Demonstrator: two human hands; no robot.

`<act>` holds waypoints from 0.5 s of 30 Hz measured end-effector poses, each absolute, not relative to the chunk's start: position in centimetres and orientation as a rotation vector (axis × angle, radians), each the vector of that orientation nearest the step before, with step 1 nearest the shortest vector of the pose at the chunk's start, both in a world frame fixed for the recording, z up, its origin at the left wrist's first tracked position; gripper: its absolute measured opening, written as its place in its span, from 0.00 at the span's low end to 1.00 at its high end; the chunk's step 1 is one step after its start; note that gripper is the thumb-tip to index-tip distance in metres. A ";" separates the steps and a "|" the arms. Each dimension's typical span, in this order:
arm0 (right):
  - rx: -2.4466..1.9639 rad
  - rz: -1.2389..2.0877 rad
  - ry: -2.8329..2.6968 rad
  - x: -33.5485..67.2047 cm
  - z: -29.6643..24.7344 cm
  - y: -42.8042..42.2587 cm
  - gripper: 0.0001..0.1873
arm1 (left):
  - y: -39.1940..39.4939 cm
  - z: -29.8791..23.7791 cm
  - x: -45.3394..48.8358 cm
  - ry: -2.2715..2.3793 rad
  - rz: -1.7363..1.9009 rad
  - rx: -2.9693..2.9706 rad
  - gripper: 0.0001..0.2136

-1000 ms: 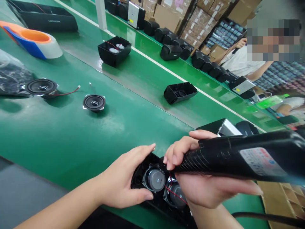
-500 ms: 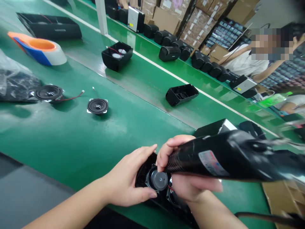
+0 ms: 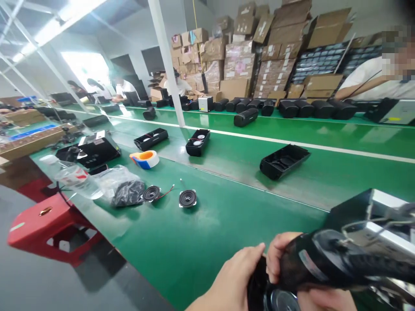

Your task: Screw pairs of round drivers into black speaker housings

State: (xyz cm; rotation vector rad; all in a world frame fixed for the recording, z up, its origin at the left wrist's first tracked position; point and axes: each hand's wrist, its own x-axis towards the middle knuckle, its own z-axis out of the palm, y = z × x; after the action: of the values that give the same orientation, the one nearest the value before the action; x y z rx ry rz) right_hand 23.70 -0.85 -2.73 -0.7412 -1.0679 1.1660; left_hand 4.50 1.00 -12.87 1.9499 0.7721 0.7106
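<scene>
At the bottom edge of the view my left hand (image 3: 231, 280) curls around the side of a black speaker housing (image 3: 259, 289) with a round driver in it. My right hand (image 3: 285, 259) is wrapped round a black electric screwdriver (image 3: 337, 259), whose body runs off to the right. The screwdriver's tip and most of the housing are hidden by my hands and cut off by the frame.
Two loose speaker drivers (image 3: 187, 198) and a plastic bag (image 3: 125, 188) lie on the green belt (image 3: 207, 224). Black housings (image 3: 282, 160), a tape dispenser (image 3: 145, 158) and a red stool (image 3: 48, 224) are around. Other people sit beyond, before stacked cartons (image 3: 246, 56).
The view has swung upward and pulled back, so my hands and the housing dropped to the bottom edge. Both hands keep their hold.
</scene>
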 end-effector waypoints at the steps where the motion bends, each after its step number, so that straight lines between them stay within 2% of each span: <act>1: -0.738 1.166 -1.081 23.9 -2.7 -1.0 0.41 | 1.1 -12.6 4.4 0.764 0.722 1.945 0.67; 4: -0.681 1.183 -1.189 23.9 -2.0 -0.8 0.38 | 1.5 -10.9 4.3 0.703 0.756 1.936 0.65; 9: -0.682 1.063 -1.221 22.5 0.2 -0.1 0.34 | 1.2 -8.8 4.2 0.583 0.853 1.887 0.49; 12: -0.651 0.944 -1.130 23.2 2.0 -0.1 0.41 | 1.1 -9.8 2.9 0.763 0.901 1.983 0.44; 14: -0.601 0.831 -1.041 25.1 4.1 -0.8 0.48 | 1.3 -10.9 1.9 0.858 0.841 2.086 0.45; 15: -0.585 0.768 -1.000 26.5 5.3 -1.3 0.47 | 1.3 -11.5 1.6 0.893 0.815 2.126 0.45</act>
State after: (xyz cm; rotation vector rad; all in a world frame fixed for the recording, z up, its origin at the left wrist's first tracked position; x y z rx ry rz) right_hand 26.49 -1.28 5.26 -0.5853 -0.9996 0.7685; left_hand 1.57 1.28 -11.45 2.1261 0.8935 0.8150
